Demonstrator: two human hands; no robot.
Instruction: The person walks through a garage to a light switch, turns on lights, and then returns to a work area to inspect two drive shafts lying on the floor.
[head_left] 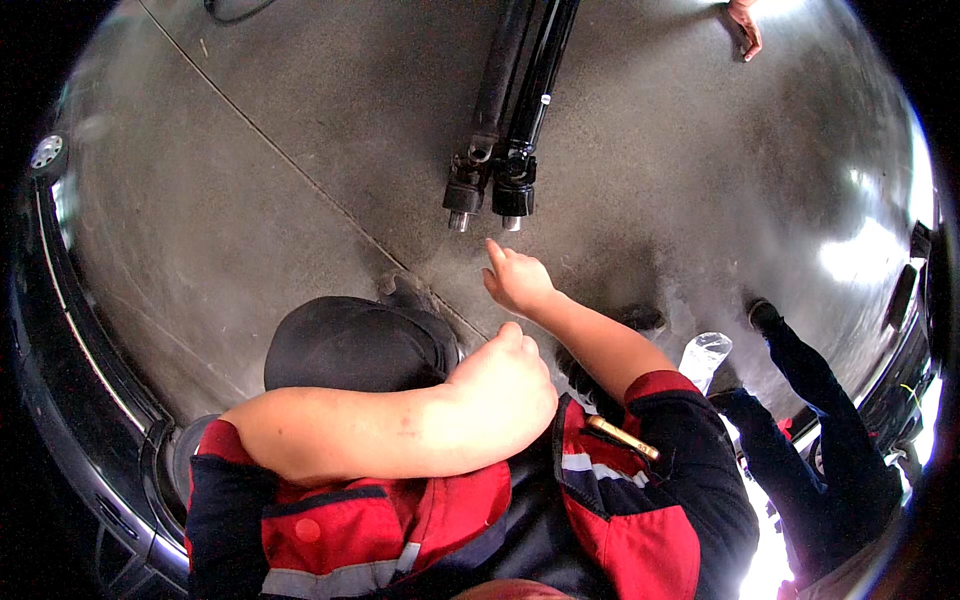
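Two black drive shafts (500,120) lie side by side on the floor ahead, with universal joints and bare metal stubs at their near ends. Just short of those stubs is my right hand (518,282), its index finger stretched toward them and the other fingers partly curled. It holds nothing and touches neither shaft. My left hand (505,380) is bent in front of my chest, seen from the back. Its fingers are curled under, and whatever may be in them is hidden. A rounded black fabric shape (350,340) sits beyond my left forearm; a cap or a knee, I cannot tell.
A dark car (95,400) stands along the left. Another person's hand (746,35) reaches down at the far right. Dark trouser legs (815,400) of a person are on the right, near a clear plastic container (706,358). A gold phone (622,438) sticks out of my chest pocket.
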